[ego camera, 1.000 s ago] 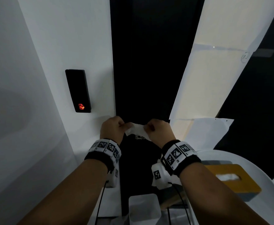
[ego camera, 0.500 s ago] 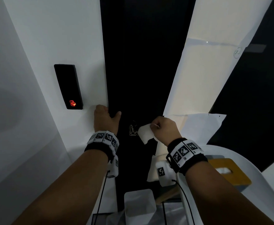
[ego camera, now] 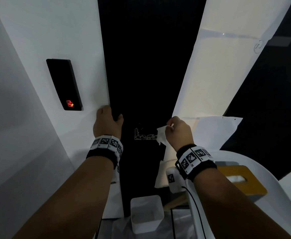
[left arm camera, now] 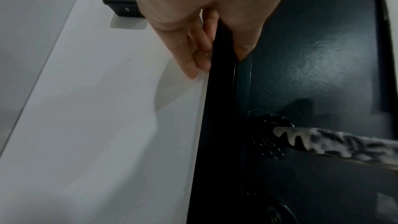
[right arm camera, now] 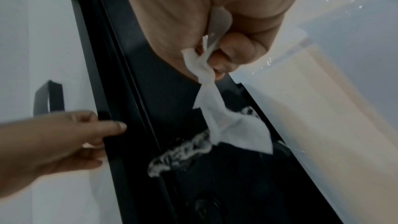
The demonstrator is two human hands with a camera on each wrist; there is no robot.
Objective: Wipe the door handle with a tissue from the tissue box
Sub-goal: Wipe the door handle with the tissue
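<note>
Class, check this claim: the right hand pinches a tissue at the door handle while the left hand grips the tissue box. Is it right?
Not quite. The left hand grips the dark door's edge, as the left wrist view shows. The right hand does pinch the tissue at the door handle.

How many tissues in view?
2: one pinched in the right hand, tissue hanging at the handle; one poking out of the box, lower right. More may be inside.
</note>
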